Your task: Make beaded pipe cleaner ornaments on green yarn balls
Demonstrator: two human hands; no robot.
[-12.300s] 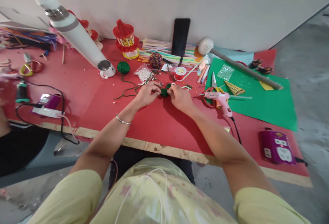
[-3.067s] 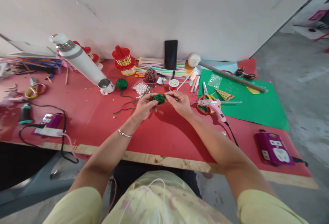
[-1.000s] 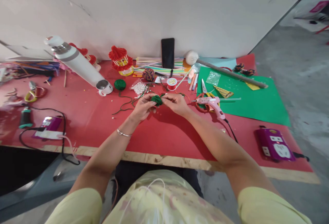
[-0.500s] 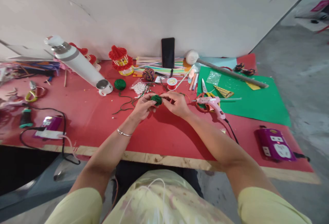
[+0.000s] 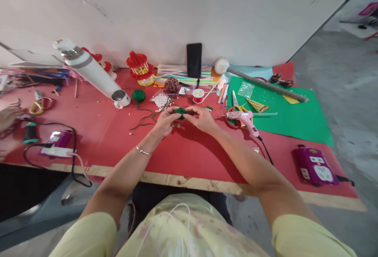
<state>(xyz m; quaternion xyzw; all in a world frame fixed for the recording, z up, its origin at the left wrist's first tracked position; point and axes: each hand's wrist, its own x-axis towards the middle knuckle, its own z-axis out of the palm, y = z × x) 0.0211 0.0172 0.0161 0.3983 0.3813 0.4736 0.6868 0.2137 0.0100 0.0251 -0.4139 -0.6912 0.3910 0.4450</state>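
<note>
My left hand (image 5: 165,122) pinches a small dark green yarn bundle (image 5: 180,112) above the red table. My right hand (image 5: 202,119) has its fingertips closed on the other side of the bundle. The fingers cover part of it. Just behind my hands lie a red thread spool (image 5: 198,95), a bag of white beads (image 5: 160,100) and a green yarn ball (image 5: 138,96) with a loose strand. To the right of my right hand, a pink glue gun (image 5: 242,117) rests over scissors (image 5: 235,100).
A white flask (image 5: 90,71) and a steel cup (image 5: 121,98) stand at the left. Behind are a red yarn ornament (image 5: 139,68) and a phone (image 5: 194,60). A green sheet (image 5: 292,119) and a purple power box (image 5: 315,165) lie right. Another person's hand (image 5: 9,119) is far left.
My right fingertips have come in closer against the green yarn bundle and cover more of it. Another person's hand has come into view at the far left edge.
</note>
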